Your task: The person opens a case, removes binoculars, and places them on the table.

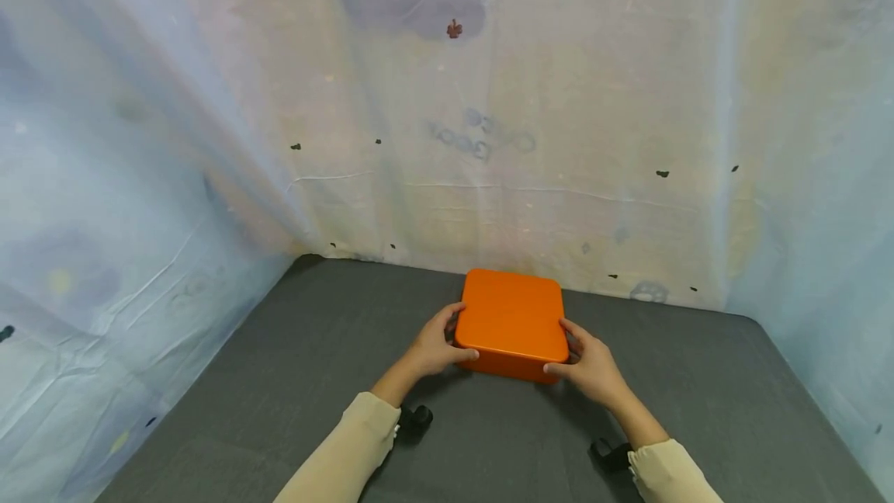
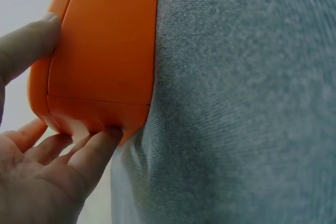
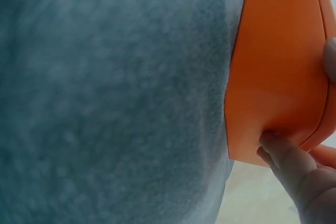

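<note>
An orange lidded box [image 1: 513, 313] with rounded corners sits on the dark grey surface, near its back edge. From the left, my left hand [image 1: 434, 346] grips it, thumb on the front face and the other fingers along the left side. My right hand [image 1: 594, 367] holds the opposite side, its thumb at the front right corner. In the left wrist view, fingertips [image 2: 113, 134] press the side of the box [image 2: 105, 51] below a thin seam. The right wrist view has fingers [image 3: 286, 156] against the box's side wall [image 3: 278, 61].
A grey cloth-covered surface [image 1: 279, 386] extends around the box. Behind it hangs a pale patterned curtain [image 1: 559, 99], which also closes in the left and right sides. Black straps [image 1: 417, 418] are on both wrists, by the cream sleeves [image 1: 342, 449].
</note>
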{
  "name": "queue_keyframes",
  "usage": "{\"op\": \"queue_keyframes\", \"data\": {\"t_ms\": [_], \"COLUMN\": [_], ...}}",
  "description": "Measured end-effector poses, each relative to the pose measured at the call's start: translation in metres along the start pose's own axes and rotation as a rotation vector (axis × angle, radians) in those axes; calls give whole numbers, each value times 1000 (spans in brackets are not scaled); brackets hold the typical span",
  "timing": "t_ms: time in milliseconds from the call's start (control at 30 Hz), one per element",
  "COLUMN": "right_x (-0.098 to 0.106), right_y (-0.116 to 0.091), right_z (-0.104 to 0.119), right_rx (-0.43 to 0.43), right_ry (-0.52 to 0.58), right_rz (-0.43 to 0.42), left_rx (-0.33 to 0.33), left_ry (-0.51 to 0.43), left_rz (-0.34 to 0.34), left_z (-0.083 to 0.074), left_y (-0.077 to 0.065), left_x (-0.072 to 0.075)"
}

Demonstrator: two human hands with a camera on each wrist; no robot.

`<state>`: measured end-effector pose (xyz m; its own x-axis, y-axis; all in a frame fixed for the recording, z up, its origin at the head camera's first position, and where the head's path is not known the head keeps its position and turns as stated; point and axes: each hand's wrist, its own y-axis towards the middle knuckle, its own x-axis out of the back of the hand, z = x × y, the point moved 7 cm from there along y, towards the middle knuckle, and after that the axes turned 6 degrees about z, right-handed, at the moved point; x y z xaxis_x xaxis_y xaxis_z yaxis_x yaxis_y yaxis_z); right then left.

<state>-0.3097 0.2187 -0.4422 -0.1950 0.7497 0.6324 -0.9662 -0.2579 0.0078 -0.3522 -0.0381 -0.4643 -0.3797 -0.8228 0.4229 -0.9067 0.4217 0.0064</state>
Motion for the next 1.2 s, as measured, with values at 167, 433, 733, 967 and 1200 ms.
{"op": "queue_keyframes", "data": {"t_ms": [167,433,733,967,1200], "right_x": [0,0,0,1,2], "right_y": [0,-1,0,1,0], "right_z": [0,-1,-2,-1,-1], "right_rx": [-1,-1,5,4,10], "right_ry": [-16,-1,13,6,22], "right_rz": [1,6,9,7,9], "left_rx": [1,9,-15,-27,-40], "left_ry": [1,-29,22,45,51], "left_rz": [-3,7,-4,3,0], "left_z": [-2,-1,-1,-3,-3], "left_y": [-2,-3,-2,-3,-3], "left_x": [0,-2,-1,-2,-1]}}
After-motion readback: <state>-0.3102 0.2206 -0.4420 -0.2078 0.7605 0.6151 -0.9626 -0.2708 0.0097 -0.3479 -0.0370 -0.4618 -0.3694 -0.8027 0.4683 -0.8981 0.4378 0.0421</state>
